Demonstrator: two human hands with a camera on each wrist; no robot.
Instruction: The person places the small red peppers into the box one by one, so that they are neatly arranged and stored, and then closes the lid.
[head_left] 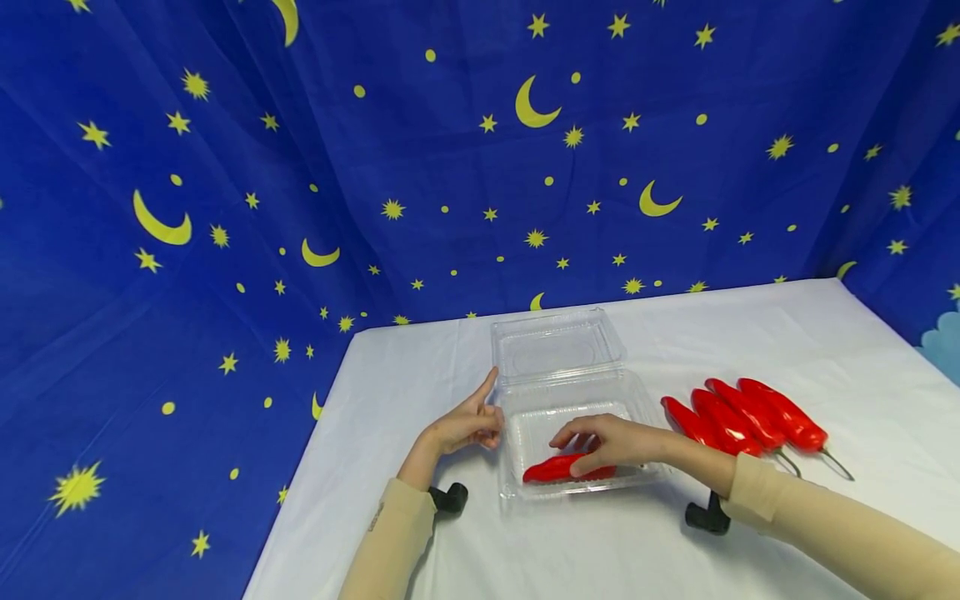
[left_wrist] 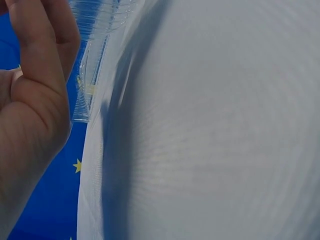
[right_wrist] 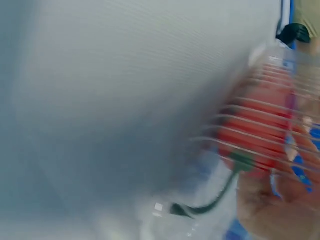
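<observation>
A clear plastic clamshell box (head_left: 510,483) lies with its lid (head_left: 558,312) laid back. Inside its base, along the front wall, is a red pepper (head_left: 551,469). My right hand (head_left: 618,442) is over that pepper, thumb overlapping its side and bent fingers spread apart above it. Through the ribbed wall, the right wrist view shows the pepper (right_wrist: 257,122) with its green stem (right_wrist: 212,202). My left hand (head_left: 465,425) is at the box's left edge, forefinger straight towards the hinge and the other fingers bent. In the left wrist view the box's edge (left_wrist: 87,75) is beside those fingers.
Several more red peppers (head_left: 783,417) lie side by side on the white-covered table (head_left: 645,550), right of the box. A blue curtain (head_left: 450,167) with yellow moons and stars hangs behind and beside the table. Black wrist mounts (head_left: 450,498) stick out below both sleeves.
</observation>
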